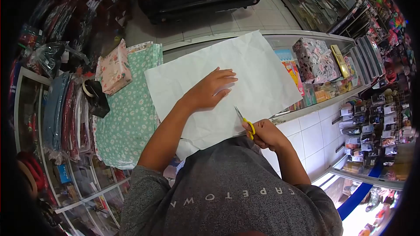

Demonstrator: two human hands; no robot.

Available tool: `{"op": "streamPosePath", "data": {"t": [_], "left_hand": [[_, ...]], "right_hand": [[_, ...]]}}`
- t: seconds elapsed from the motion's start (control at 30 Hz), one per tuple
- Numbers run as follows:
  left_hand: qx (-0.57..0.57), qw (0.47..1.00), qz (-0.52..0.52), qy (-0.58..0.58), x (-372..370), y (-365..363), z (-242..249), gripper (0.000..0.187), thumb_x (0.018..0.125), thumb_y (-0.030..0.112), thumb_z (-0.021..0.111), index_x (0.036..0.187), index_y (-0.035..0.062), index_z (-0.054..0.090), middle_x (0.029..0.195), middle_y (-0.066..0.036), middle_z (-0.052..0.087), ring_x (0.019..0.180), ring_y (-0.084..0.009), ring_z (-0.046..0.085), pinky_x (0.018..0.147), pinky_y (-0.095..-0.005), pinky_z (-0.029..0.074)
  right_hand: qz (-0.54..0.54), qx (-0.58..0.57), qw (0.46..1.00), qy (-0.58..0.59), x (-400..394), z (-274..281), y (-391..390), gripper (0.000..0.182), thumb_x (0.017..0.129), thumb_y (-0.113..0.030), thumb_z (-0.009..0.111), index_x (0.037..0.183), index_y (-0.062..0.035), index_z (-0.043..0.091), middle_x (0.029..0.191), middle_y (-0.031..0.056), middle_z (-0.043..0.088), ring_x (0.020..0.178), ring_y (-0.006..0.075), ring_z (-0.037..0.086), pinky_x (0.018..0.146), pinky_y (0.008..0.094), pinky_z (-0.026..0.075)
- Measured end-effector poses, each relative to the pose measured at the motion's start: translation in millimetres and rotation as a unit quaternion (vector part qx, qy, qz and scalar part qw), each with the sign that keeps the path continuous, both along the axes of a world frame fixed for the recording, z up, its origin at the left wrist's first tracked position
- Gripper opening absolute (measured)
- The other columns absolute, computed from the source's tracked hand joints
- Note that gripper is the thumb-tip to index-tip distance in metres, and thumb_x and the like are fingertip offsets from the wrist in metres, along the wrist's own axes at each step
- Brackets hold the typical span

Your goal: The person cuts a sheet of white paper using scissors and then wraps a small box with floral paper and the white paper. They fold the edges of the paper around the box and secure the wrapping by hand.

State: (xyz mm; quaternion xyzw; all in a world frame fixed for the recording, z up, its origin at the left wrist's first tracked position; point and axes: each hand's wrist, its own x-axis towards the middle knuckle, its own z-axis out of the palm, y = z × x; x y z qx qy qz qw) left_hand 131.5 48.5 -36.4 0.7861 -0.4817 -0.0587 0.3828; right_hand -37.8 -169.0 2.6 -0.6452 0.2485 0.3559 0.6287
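A large white sheet of paper [258,61], lightly creased, lies across the glass counter. My left hand [212,88] rests flat on its middle with the fingers spread. Near the sheet's front edge, my right hand [266,134] grips a pair of scissors [250,127] by the yellow handles. The blades point up and left over the paper, toward my left hand. Left of the sheet is a stack of green floral wrapping paper [127,118], partly beneath the white sheet's edge.
A pink floral wrapped box [114,67] and a black tape dispenser [97,99] sit on the left stack. Packaged folded clothes [61,116] stand further left. At right are a floral gift box [313,59] and a gold box [340,61]. Glass display cases surround the counter.
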Motion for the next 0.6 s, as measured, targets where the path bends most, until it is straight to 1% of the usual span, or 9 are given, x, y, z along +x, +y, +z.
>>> {"op": "streamPosePath", "data": {"t": [0.07,0.1,0.17,0.2,0.27,0.3,0.4,0.47,0.6], "left_hand": [[-0.073,0.996,0.01,-0.046,-4,1,8,0.017,0.09,0.015,0.071,0.105,0.0055,0.072,0.117,-0.012,0.069,0.114,-0.0294,0.064,0.101,-0.0415,0.05],[-0.074,0.996,0.01,-0.044,-7,3,13,0.017,0.09,0.015,0.071,0.105,0.0055,0.072,0.117,-0.012,0.069,0.114,-0.0294,0.064,0.101,-0.0415,0.05],[0.069,0.996,-0.04,0.043,-14,7,28,0.031,0.083,0.032,0.081,0.072,0.0071,0.066,0.076,-0.008,0.066,0.07,-0.0262,0.065,0.063,-0.0387,0.05],[0.069,0.996,-0.043,0.046,-18,7,26,0.031,0.083,0.032,0.081,0.072,0.0071,0.066,0.076,-0.008,0.066,0.07,-0.0262,0.065,0.063,-0.0387,0.05],[0.09,0.991,-0.097,-0.014,-28,4,24,0.06,0.076,0.058,0.08,0.053,0.0094,0.056,0.054,-0.004,0.057,0.048,-0.0287,0.055,0.05,-0.0394,0.042],[0.146,0.984,-0.095,-0.027,-35,1,26,0.069,0.07,0.072,0.076,0.052,0.0077,0.058,0.052,-0.007,0.056,0.05,-0.0312,0.058,0.052,-0.0397,0.044],[0.206,0.971,-0.076,-0.09,-51,-7,23,0.072,0.067,0.077,0.075,0.055,0.0064,0.062,0.054,-0.01,0.059,0.053,-0.0329,0.061,0.053,-0.0409,0.045],[0.248,0.964,-0.073,-0.064,-58,-12,25,0.066,0.064,0.074,0.076,0.061,0.0091,0.065,0.058,-0.009,0.061,0.058,-0.0335,0.064,0.056,-0.0431,0.046],[0.248,0.962,-0.082,-0.078,-59,-11,25,0.046,0.07,0.053,0.077,0.065,0.0096,0.063,0.062,-0.009,0.063,0.061,-0.0323,0.065,0.056,-0.0435,0.046]], "right_hand": [[-0.004,0.016,1.0,-0.001,0,0,-2,0.051,0.092,-0.054,0.073,0.068,-0.0094,0.064,0.046,-0.0031,0.044,0.036,0.0051,0.032,0.037,0.0249,0.018],[-0.004,0.035,0.999,-0.002,-1,1,-3,0.051,0.092,-0.053,0.073,0.069,-0.0086,0.065,0.046,-0.0035,0.044,0.036,0.0049,0.032,0.038,0.0246,0.018],[-0.007,0.055,0.998,0.0,-3,4,-6,0.051,0.093,-0.053,0.072,0.071,-0.0077,0.065,0.046,-0.0039,0.043,0.036,0.0048,0.032,0.038,0.0243,0.018],[-0.006,0.061,0.998,-0.002,-4,5,-8,0.05,0.093,-0.052,0.072,0.071,-0.0073,0.066,0.046,-0.004,0.043,0.036,0.0046,0.032,0.038,0.0242,0.017],[-0.006,0.066,0.998,-0.003,-6,9,-12,0.05,0.094,-0.051,0.072,0.072,-0.007,0.066,0.046,-0.0041,0.043,0.036,0.0044,0.032,0.038,0.0242,0.017],[-0.006,0.048,0.999,-0.009,-7,11,-13,0.05,0.096,-0.05,0.07,0.072,-0.0068,0.065,0.046,-0.0049,0.041,0.035,0.0046,0.029,0.037,0.0247,0.017],[-0.004,0.014,1.0,-0.011,-5,16,-17,0.048,0.098,-0.047,0.068,0.073,-0.0064,0.065,0.045,-0.0058,0.039,0.035,0.0041,0.027,0.036,0.025,0.017],[-0.004,-0.005,1.0,-0.031,-1,15,-19,0.046,0.098,-0.045,0.069,0.073,-0.0063,0.067,0.047,-0.0061,0.04,0.036,0.0037,0.027,0.037,0.025,0.017],[0.01,-0.012,0.999,-0.035,9,16,-24,0.043,0.098,-0.042,0.07,0.073,-0.0061,0.067,0.049,-0.0065,0.042,0.038,0.0033,0.029,0.038,0.0245,0.019]]}}
